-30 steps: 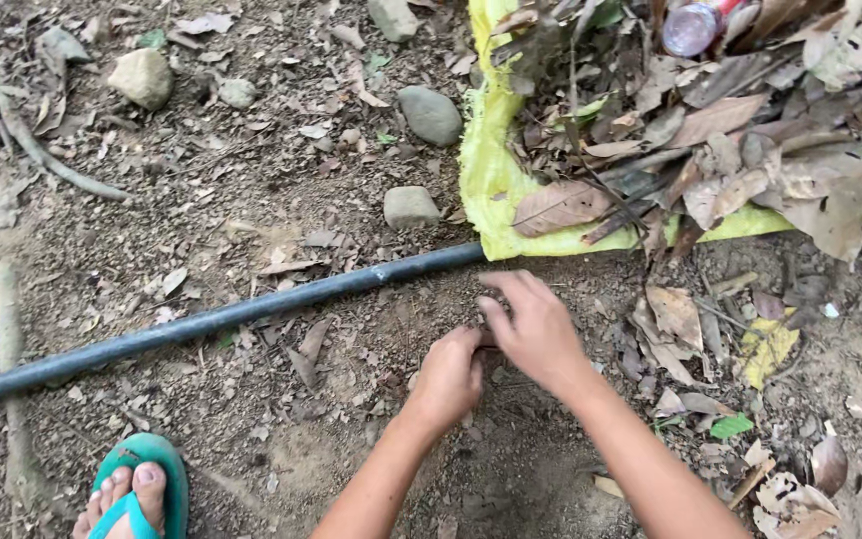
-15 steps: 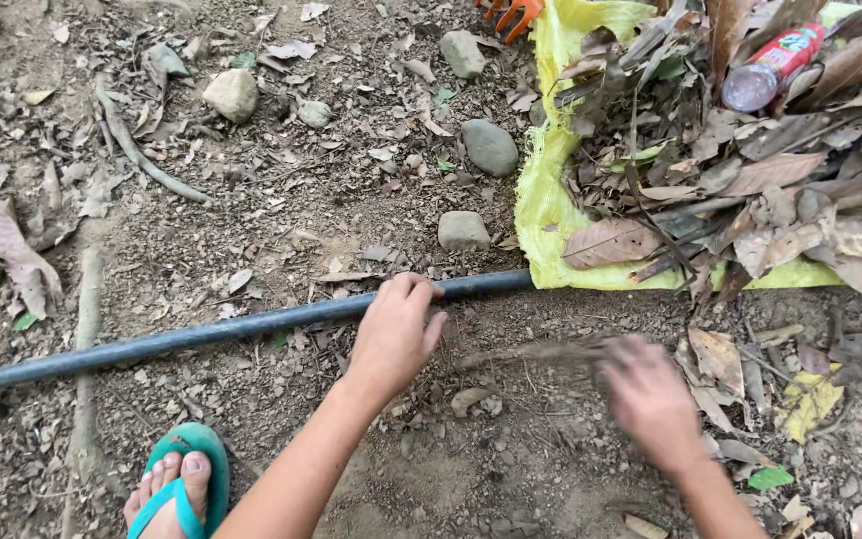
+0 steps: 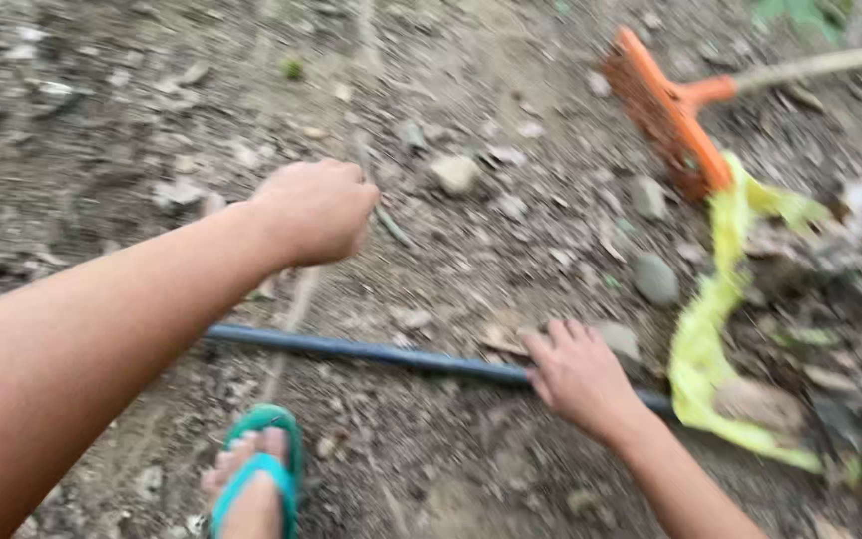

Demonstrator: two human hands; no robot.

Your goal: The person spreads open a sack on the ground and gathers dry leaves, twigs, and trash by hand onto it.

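Though motion blurs the view, right hand (image 3: 579, 374) rests fingers spread on the long dark plastic pipe (image 3: 371, 351) lying across bare dirt; left hand (image 3: 316, 210) raised, loosely curled, grasp unclear; orange plastic rake (image 3: 668, 115) lies beyond.

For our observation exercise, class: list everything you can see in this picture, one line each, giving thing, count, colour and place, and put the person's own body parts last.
pipe: one, dark blue-grey, lying across the dirt from left edge to under the sheet
rake head: one, orange, upper right, on a pale handle
sheet: one, yellow, right side, dry leaves on it
stones: several, grey, scattered mid-ground
ground: brown dirt with leaf litter, blurred
sandal: one, teal, bottom centre, on the person's foot
left hand: one, closed in a fist, raised above the dirt; whether it holds anything is unclear
right hand: one, fingers spread, on the pipe
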